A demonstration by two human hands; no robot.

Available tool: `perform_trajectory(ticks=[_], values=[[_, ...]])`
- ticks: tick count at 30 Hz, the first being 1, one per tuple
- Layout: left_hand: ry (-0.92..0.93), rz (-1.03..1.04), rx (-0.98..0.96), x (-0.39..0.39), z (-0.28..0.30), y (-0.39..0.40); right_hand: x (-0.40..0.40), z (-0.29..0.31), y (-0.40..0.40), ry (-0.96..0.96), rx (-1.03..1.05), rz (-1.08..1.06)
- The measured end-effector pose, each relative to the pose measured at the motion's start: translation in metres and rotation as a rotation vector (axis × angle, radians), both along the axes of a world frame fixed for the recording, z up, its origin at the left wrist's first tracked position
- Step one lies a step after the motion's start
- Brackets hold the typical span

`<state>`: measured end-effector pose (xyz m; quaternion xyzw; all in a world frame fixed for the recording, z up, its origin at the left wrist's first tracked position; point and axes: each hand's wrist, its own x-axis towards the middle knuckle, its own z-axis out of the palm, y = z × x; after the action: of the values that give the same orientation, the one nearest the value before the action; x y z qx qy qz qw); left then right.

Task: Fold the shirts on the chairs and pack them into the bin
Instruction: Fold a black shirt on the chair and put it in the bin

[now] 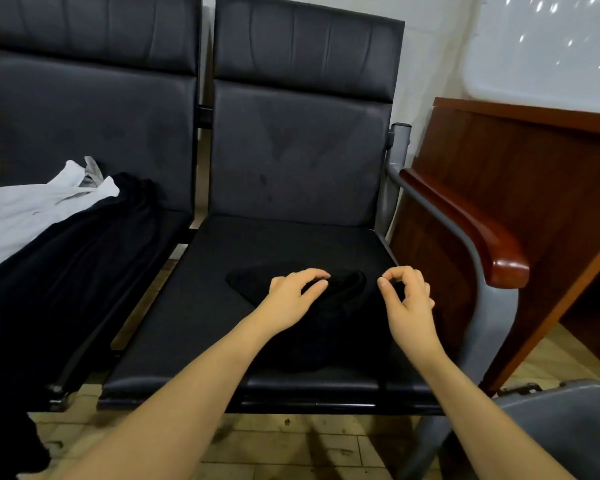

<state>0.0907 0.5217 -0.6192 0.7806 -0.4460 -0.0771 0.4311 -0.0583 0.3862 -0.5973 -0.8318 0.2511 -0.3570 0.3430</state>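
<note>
Grey bin [568, 410] interior unseen; left hand [288, 299] fingers curled over black shirt [326, 317]; right hand [409, 299] pinching it.

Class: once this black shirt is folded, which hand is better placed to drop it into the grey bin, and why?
The right hand, probably. The grey bin sits at the lower right, beside that arm, while the left hand rests on the black shirt farther away.

Shirt [329, 317] on right chair [291, 237]; bin [568, 410] at right.
</note>
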Motion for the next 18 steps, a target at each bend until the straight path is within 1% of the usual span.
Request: perform_trajectory(ticks=[2, 7, 10, 13, 16, 18], values=[[-0.032, 0.007, 0.055, 0.001, -0.007, -0.006, -0.002, -0.002, -0.004, 0.020, -0.005, -0.009], [0.060, 0.073, 0.043, 0.008, -0.018, -0.012, -0.004, -0.014, -0.008, 0.124, -0.069, -0.003], [0.135, 0.125, -0.077, 0.013, -0.015, -0.008, 0.000, -0.016, -0.005, 0.117, -0.039, 0.004], [0.196, 0.180, -0.238, 0.015, 0.005, 0.002, 0.004, -0.010, 0.002, 0.031, 0.003, 0.041], [0.147, 0.230, -0.336, 0.015, 0.031, 0.015, 0.010, -0.005, 0.010, -0.032, 0.017, 0.092], [0.053, 0.242, -0.372, 0.011, 0.048, 0.026, 0.014, -0.002, 0.014, -0.054, -0.006, 0.117]])
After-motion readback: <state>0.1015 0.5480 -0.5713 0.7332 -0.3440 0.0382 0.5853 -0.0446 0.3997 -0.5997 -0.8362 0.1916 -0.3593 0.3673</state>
